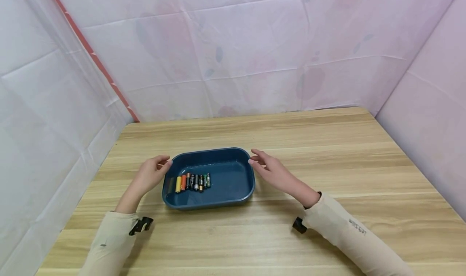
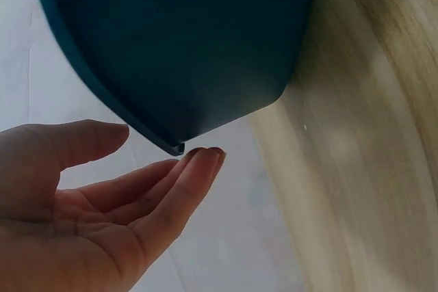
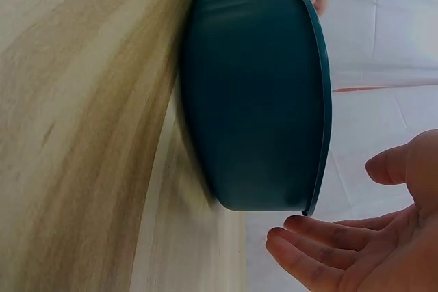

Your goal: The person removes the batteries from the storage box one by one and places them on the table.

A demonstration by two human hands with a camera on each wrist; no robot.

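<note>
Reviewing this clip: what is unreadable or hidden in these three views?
- Row of small batteries in the dark blue plastic tray: labels and exact count too small in the head view; the tray wall hides them in both wrist views.
- Left hand and right hand: cut off by frame edges in the wrist views.

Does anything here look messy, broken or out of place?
Nothing stands out. The blue tray sits flat on the wooden table, the batteries lie in a neat row at its left end, and the left hand and right hand are at its sides.

dark blue tray (image 1: 233, 199), pale wood-grain table (image 1: 327, 154)
</note>
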